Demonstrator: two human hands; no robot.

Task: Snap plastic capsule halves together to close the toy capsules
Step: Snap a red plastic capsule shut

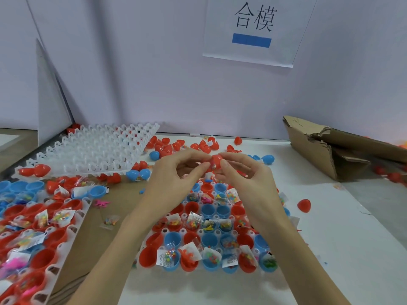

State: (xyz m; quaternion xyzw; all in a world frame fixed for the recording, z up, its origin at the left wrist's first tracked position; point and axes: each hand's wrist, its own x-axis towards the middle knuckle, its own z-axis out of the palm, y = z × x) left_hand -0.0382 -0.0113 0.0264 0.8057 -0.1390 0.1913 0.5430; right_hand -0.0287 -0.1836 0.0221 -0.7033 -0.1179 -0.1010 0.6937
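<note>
Both hands pinch red capsule, grip clamped; long axis unclear.

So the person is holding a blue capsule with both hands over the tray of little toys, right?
Not quite. The capsule is red, not blue, as the head view shows. The left hand and right hand do both pinch it, above the tray of red and blue halves with little toy packets in them.
</note>
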